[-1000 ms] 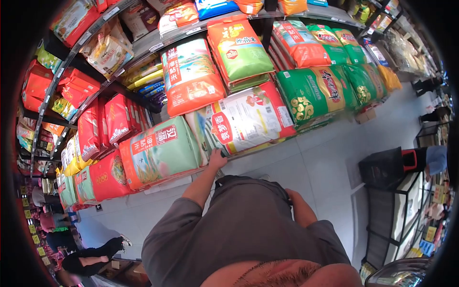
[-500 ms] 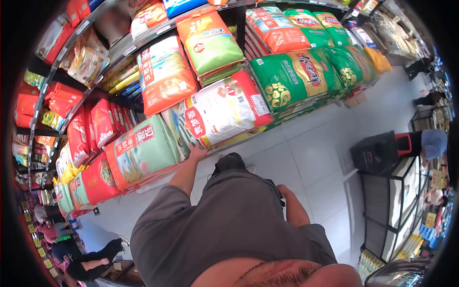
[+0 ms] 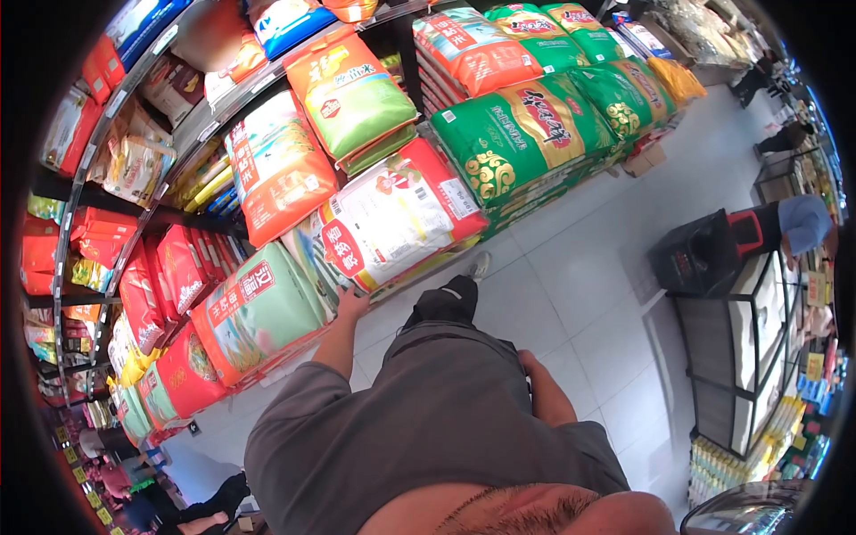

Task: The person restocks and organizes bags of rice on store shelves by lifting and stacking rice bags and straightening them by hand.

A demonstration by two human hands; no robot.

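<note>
My left hand (image 3: 352, 303) reaches to the front edge of the stacked rice bags, its fingers stretched out, with nothing held. It is at the corner between a white and red rice bag (image 3: 392, 218) and a pale green and orange rice bag (image 3: 267, 299); whether it presses on them I cannot tell. Down beside my hip is my right hand (image 3: 532, 366), its fingers mostly hidden against my dark clothing. Behind the front row lie an orange and white bag (image 3: 278, 169) and an orange and green bag (image 3: 352, 94).
Large green rice bags (image 3: 522, 138) continue the row to the right. Shelves of red packages (image 3: 183, 267) rise at the left. Pale tiled floor (image 3: 571, 259) runs along the stacks. At right stand a black speaker-like box (image 3: 691, 254), a display stand (image 3: 731, 357) and a person in a blue top (image 3: 802, 223).
The view has shifted, and the bags sit lower and further left in it. My left hand remains by the same bag corner; one foot shows further forward. My right hand stays by my hip.
</note>
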